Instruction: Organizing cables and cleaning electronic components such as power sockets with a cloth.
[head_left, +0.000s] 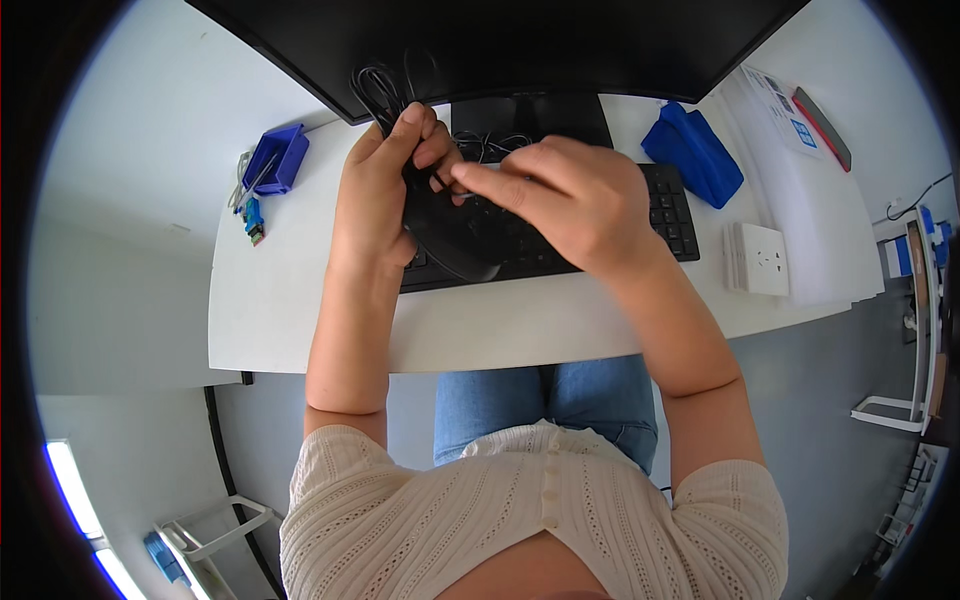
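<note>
My left hand (386, 169) is closed around a bundled black cable (373, 86), whose loops stick out above the thumb. From beneath that hand a black computer mouse (454, 232) hangs tilted over the keyboard. My right hand (574, 199) reaches in from the right, its index fingertip at the left fingers. A thin dark strand shows between the two hands; whether the right fingers pinch it is hidden. Below them lies a black keyboard (675, 217), partly covered by the mouse and my right hand.
A black monitor (517, 45) stands behind on its base (585, 124), with another thin cable (491, 142) at the base. On the left are a blue bin (289, 161) and a small blue connector piece (253, 221). A blue pouch (694, 154) and white socket plates (761, 259) lie right.
</note>
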